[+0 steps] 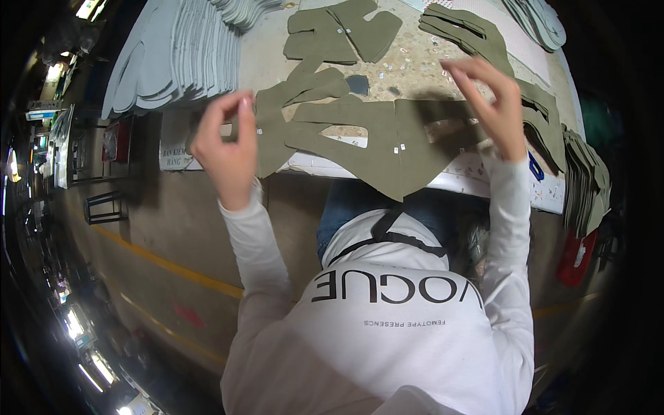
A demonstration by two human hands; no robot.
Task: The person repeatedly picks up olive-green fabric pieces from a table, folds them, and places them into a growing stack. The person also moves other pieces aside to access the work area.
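Observation:
My left hand (227,146) is raised over the table's near left edge, its thumb and forefinger pressed together. Whatever they pinch, if anything, is too small to make out. Beneath and beside it lies an olive-green cut fabric piece (275,131) with a small white sticker. My right hand (492,100) hovers above the right side, thumb and forefinger tips close together; what is between them cannot be made out. Its shadow falls on a dark olive fabric piece (418,114). Between my hands, another olive fabric piece (370,149) overhangs the front edge, with small white stickers near its seam line.
Tall stacks of pale grey cut pieces (176,59) stand at the left. More olive pieces lie at the back (342,31) and right (470,34), and a stack (586,176) hangs off the right edge. Blue snips (535,167) lie near the front right. Small stickers dot the tabletop (408,66).

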